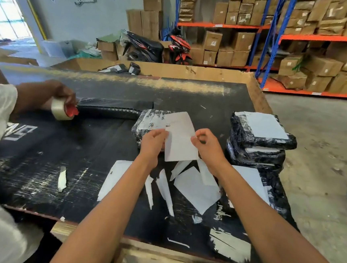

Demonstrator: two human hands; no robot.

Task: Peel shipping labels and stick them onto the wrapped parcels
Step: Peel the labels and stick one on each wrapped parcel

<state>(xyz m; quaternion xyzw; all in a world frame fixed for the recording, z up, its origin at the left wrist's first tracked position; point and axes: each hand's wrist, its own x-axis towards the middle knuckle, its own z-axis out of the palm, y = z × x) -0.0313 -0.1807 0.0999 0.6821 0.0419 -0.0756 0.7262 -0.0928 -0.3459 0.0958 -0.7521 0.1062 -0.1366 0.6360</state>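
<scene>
A white shipping label (pixel 180 138) is held upright between both hands above the table. My left hand (pixel 153 142) pinches its left edge and my right hand (pixel 207 144) pinches its right edge. Just behind the label lies a black wrapped parcel (pixel 148 121) with a white label on top. To the right stands a stack of wrapped parcels (pixel 260 139), the top one bearing a white label. Another wrapped parcel (pixel 272 188) lies under my right forearm, partly hidden.
Peeled backing sheets and strips (pixel 195 187) litter the black table (pixel 83 148) in front of me. At the left, another person's hand holds a tape roll (pixel 62 109) against a long black package (pixel 111 108). A cardboard bin (pixel 173 70) holds parcels behind the table.
</scene>
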